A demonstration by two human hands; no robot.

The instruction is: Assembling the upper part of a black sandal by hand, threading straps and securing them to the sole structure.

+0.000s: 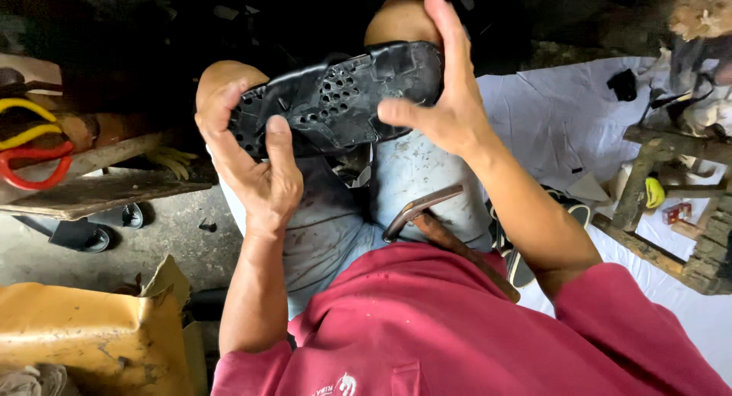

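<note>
Black shoe sole (335, 99) gripped by left hand (252, 163) at one end; right hand (446, 99) clasps the other.

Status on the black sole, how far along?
Done: nothing clearly finished. In hand: the left hand and right hand hold the black perforated sole over the knees, grip at both ends. Left: the curved tool lies unused on the lap.

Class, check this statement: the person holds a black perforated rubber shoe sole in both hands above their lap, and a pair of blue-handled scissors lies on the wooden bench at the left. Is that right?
Not quite. The head view shows the scissors have red handles, not blue. The rest holds: the left hand and right hand both grip the black perforated rubber shoe sole above the lap, and the scissors lie on the wooden bench at the left.
</note>
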